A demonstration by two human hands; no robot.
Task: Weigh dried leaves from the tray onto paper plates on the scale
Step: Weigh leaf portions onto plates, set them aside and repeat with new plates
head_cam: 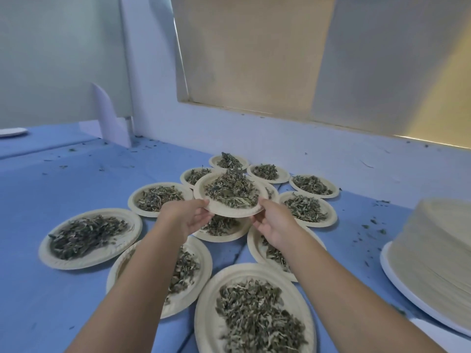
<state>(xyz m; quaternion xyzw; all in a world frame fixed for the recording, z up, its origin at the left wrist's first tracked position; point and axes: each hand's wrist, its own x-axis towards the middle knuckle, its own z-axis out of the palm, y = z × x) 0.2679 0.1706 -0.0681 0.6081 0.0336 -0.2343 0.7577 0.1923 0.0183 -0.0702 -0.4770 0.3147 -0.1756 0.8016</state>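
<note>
Grip closed: a round, fluted paper plate (229, 212) is pinched at its near rim by the left hand (188, 218) and right hand (275, 225), held roughly level above filled plates (133, 226) on the table (51, 189); crumpled dried leaves (232, 191) are heaped on it.

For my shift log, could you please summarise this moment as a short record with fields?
held item: paper plate heaped with dried leaves, lifted above the others
left hand: grips the plate's near-left rim
right hand: grips the plate's near-right rim
resting: about a dozen filled plates on the blue table
right edge: stack of empty plates
not in view: scale, tray
</note>
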